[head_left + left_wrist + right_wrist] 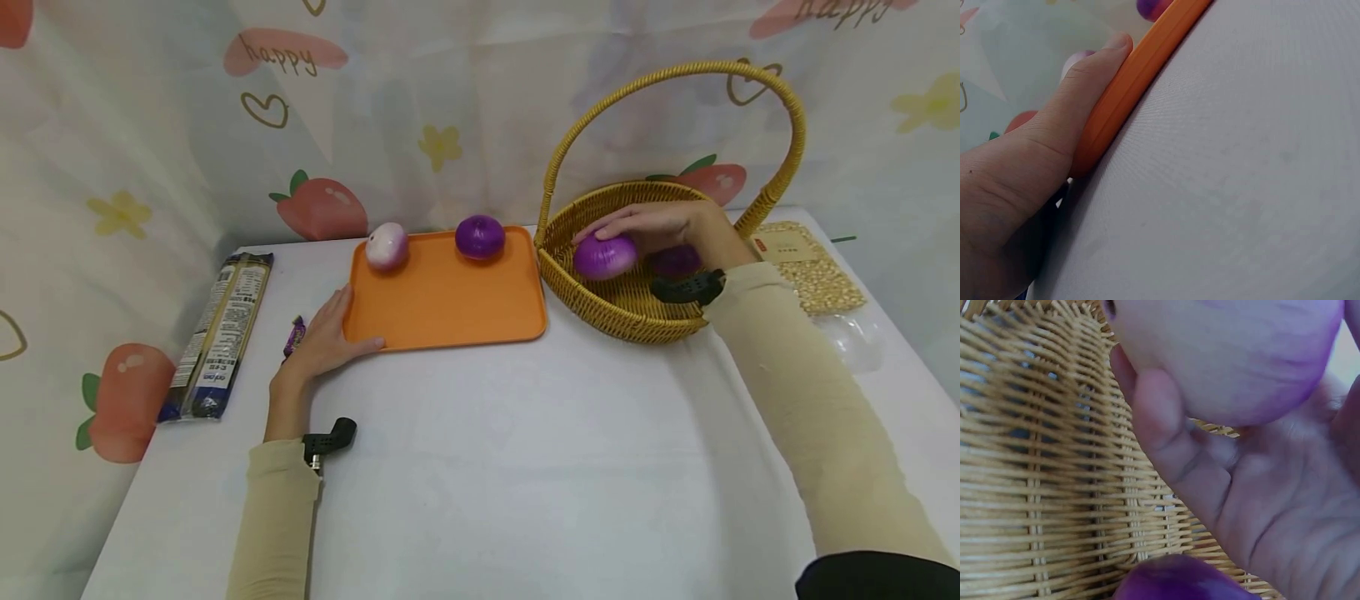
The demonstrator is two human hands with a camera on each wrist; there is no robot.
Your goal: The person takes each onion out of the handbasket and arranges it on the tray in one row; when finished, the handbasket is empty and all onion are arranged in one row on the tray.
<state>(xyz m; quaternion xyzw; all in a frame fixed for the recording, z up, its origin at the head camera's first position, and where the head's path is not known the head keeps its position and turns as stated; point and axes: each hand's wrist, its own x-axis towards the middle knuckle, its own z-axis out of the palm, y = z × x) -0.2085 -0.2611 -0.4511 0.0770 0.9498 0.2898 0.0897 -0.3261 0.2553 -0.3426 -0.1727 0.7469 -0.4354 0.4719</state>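
My right hand (663, 223) grips a purple onion (606, 257) over the left inside of the wicker basket (637, 327). In the right wrist view, fingers (1159, 409) curl round the onion's pale side. A second purple onion (677, 260) lies in the basket under my wrist. My left hand (321, 340) rests at the near left corner of an orange tray (450, 304), its fingers along the left edge and the thumb on the front rim. On the tray, a white-and-purple onion (387, 247) sits at the back left and a dark purple onion (480, 237) at the back right.
A long plastic packet (221, 333) lies at the table's left edge. Beside my left hand is a small purple-wrapped candy (295, 335). Right of the basket are a bag of pale grains (813, 271) and a clear plastic container (851, 340). The basket's tall handle (675, 73) arches above.
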